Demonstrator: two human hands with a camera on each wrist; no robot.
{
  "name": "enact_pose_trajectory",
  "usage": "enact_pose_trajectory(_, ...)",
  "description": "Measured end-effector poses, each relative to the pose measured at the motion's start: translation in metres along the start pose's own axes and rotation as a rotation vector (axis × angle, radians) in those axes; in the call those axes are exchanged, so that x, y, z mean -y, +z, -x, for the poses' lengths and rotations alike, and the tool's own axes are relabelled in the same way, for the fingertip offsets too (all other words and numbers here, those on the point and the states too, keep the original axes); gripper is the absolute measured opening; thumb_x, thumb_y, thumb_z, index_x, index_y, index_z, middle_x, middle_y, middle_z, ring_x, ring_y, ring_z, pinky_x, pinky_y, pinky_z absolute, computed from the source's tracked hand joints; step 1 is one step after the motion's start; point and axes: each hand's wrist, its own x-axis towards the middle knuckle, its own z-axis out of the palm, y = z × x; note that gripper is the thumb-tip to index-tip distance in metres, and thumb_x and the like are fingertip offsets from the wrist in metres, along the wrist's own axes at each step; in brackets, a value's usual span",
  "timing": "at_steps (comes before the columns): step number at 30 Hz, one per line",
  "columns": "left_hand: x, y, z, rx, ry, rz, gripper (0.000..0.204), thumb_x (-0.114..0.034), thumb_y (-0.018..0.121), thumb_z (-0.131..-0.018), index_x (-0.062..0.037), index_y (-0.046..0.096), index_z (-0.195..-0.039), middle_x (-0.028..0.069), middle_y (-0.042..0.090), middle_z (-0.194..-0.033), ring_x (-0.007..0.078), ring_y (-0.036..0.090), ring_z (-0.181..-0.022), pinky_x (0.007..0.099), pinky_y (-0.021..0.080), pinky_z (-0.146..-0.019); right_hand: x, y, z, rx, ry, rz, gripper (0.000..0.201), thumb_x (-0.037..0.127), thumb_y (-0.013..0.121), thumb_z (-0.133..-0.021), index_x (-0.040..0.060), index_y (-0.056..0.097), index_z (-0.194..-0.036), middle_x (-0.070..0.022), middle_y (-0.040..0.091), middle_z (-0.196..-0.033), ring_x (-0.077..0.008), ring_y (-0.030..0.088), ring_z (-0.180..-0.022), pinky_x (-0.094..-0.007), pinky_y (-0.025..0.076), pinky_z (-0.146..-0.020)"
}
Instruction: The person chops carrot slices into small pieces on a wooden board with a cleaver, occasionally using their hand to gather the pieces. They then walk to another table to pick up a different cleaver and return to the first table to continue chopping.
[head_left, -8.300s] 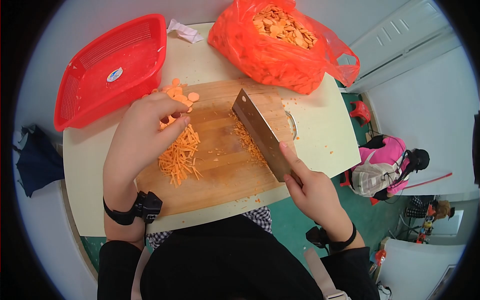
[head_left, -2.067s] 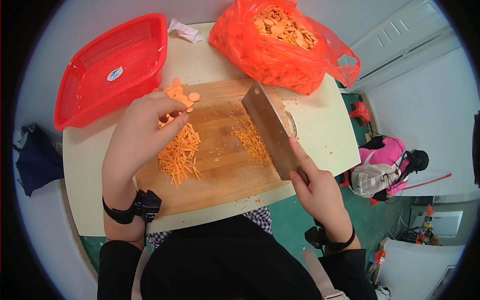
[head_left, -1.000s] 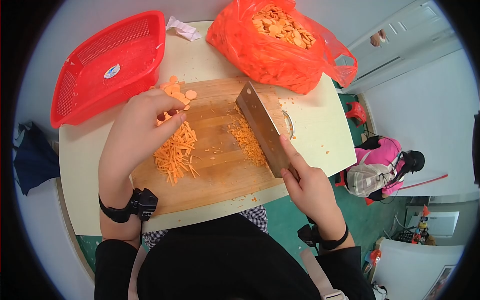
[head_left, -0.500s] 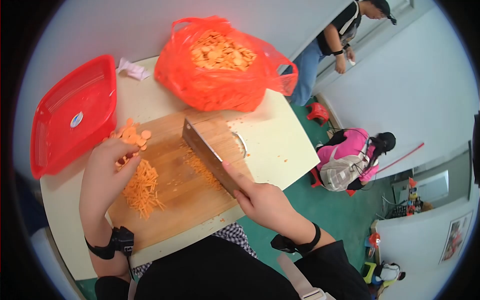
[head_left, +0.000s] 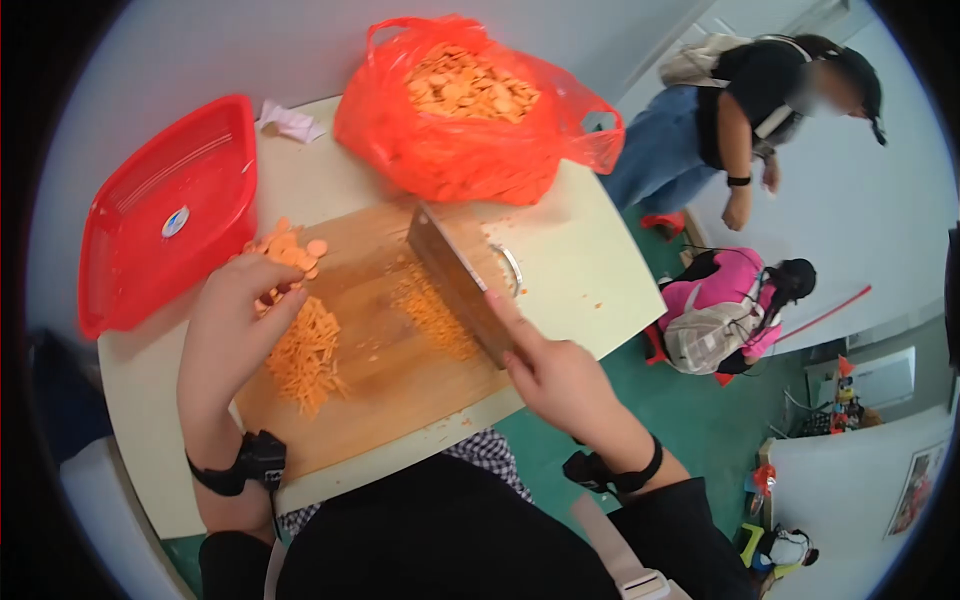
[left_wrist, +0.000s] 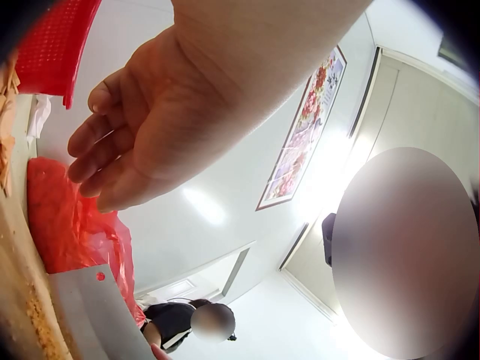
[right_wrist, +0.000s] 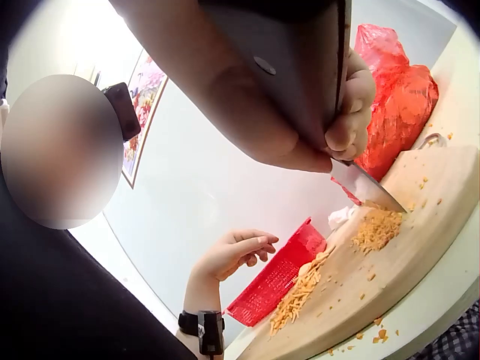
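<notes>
My right hand (head_left: 565, 385) grips a cleaver (head_left: 455, 280), its index finger laid along the blade's upper edge. In the right wrist view the blade (right_wrist: 367, 187) comes down beside finely minced carrot (right_wrist: 376, 229). The same minced pile (head_left: 435, 315) lies along the blade's left side on the wooden cutting board (head_left: 375, 385). My left hand (head_left: 235, 310) hangs with loosely bent fingers over the board's left side, holding nothing. Below it lie carrot strips (head_left: 305, 365), with round carrot slices (head_left: 290, 250) just behind them.
A red plastic basket (head_left: 150, 255) stands at the back left, and crumpled paper (head_left: 290, 122) lies near it. Behind the board sits a red plastic bag (head_left: 450, 160) full of carrot slices (head_left: 470, 85). Two people, one standing (head_left: 745, 110) and one in pink (head_left: 720, 305), are beyond the table's right edge.
The head view has swung to the right, and a standing person has come into view. The minced carrot lies more spread out than at first. The cleaver stays in my right hand.
</notes>
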Motion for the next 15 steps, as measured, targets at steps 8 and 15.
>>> enact_pose_trajectory(8, -0.008, 0.01, -0.001, 0.07, -0.007, -0.034, 0.018, -0.007, 0.066, -0.078, 0.0048, 0.065, -0.091, 0.0134, 0.062, -0.08, 0.0231, 0.059, -0.074, 0.0314, 0.048, -0.069, -0.01, 0.005, -0.001, 0.008, 0.067, -0.094, 0.07, 0.016, 0.053, -0.088, 0.0304, 0.024, -0.149, -0.0169, 0.06, -0.064, -0.0357, 0.062, -0.06, -0.0438, 0.052, -0.061)
enact_pose_trajectory(15, 0.022, 0.012, -0.009, 0.252, 0.128, -0.06, 0.022, -0.002, 0.06, -0.084, 0.004, 0.06, -0.105, 0.0094, 0.058, -0.096, 0.0176, 0.055, -0.084, 0.0293, 0.044, -0.074, -0.016, 0.008, 0.004, -0.019, -0.023, -0.187, 0.074, 0.009, 0.049, -0.081, 0.0212, 0.025, -0.15, -0.0184, 0.062, -0.073, -0.0345, 0.063, -0.063, -0.0431, 0.05, -0.057)
